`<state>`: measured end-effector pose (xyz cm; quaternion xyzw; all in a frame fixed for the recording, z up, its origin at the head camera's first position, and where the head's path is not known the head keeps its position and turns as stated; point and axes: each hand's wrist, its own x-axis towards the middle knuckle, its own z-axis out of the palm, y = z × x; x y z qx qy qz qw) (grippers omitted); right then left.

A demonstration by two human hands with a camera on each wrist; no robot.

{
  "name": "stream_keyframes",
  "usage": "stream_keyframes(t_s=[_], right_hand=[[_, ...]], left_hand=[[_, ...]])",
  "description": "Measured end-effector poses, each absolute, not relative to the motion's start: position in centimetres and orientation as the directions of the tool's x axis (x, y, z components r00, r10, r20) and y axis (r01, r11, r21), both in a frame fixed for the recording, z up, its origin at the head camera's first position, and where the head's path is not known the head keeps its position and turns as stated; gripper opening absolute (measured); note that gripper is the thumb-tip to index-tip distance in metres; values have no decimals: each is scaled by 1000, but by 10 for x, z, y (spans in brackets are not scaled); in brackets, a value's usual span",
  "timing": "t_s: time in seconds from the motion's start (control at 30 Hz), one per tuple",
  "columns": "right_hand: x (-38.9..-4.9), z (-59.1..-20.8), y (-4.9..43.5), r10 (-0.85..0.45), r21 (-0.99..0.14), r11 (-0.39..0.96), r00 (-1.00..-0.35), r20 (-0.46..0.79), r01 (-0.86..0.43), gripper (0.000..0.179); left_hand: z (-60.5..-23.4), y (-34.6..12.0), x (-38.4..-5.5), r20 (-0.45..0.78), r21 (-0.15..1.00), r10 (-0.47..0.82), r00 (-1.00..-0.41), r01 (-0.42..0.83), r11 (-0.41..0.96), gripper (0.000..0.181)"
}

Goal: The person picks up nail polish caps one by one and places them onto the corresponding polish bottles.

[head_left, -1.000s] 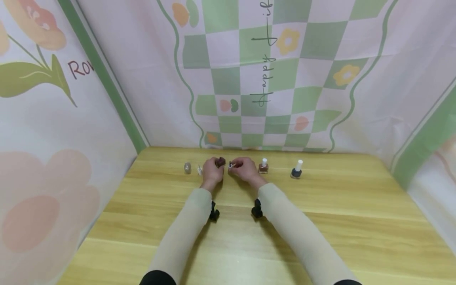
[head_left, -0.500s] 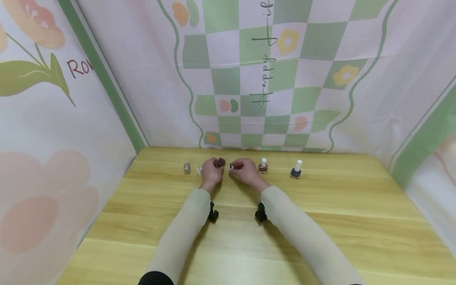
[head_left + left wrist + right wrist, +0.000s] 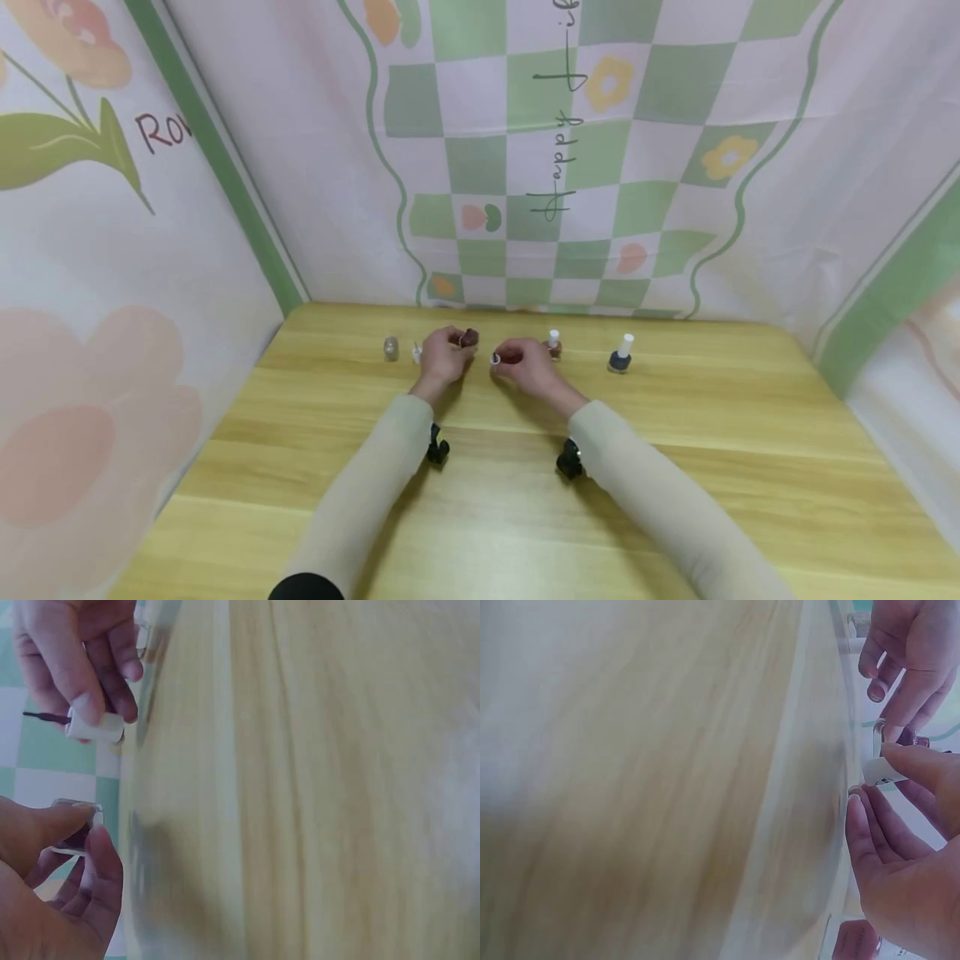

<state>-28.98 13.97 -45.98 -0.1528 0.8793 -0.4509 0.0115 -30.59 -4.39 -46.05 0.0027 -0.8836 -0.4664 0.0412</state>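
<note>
My left hand [image 3: 442,354] grips a small uncapped bottle of dark red nail polish [image 3: 469,337]. In the left wrist view that clear-walled bottle [image 3: 75,840] sits between thumb and fingers, partly covered by them. Beside it, to the right, my right hand [image 3: 528,365] pinches a white nail polish cap [image 3: 109,729]. A dark, polish-coated brush [image 3: 46,717] sticks out of the cap, pointing up and away from the table. Cap and bottle are apart in the left wrist view. Fingers cover part of the cap [image 3: 880,772] in the right wrist view.
Left of my left hand stand an uncapped glittery bottle [image 3: 391,349] and another white cap [image 3: 417,355], brush upward. A capped reddish-brown bottle [image 3: 555,343] is partly behind my right hand. Farther right is a capped dark blue bottle [image 3: 620,358]. A printed curtain [image 3: 480,175] hangs behind the wooden table [image 3: 495,517].
My right hand has moved right and slightly toward me with the cap, widening the gap between the hands. It now overlaps the reddish-brown bottle. My left hand keeps its hold, nearly still.
</note>
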Motion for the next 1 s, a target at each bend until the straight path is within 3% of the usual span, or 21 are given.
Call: stream_keyframes(t_s=[0.23, 0.43, 1.0], right_hand=[[-282, -457, 145, -306, -794, 551, -947, 95, -258, 24], [-276, -455, 148, -297, -797, 555, -952, 78, -239, 26], [-268, -450, 164, -362, -764, 562, -925, 118, -317, 23]], left_hand=[[-455, -46, -299, 45, 855, 9, -999, 43, 516, 13], [-454, -48, -295, 24, 904, 46, -999, 41, 425, 19], [-445, -54, -284, 13, 876, 121, -993, 70, 478, 23]])
